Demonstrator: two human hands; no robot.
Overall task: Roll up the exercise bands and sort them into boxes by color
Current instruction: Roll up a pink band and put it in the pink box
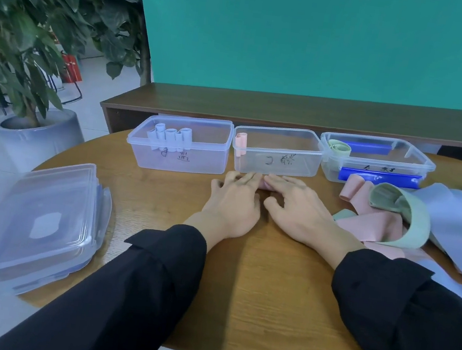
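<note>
I press my left hand [232,201] and right hand [295,209], fingers flat, on the small pink rubber band roll [262,183] just before the middle clear plastic box [276,154]; even pressure should keep it tight.

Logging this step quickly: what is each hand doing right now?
Left hand: open, fingers pressing the pink band roll.
Right hand: open, fingers pressing the same roll.

We see two bare hands, the left hand [232,201] and right hand [301,210], emerging from long black sleeves [133,285] with loose, folded cuffs; no rings or watch.
</note>
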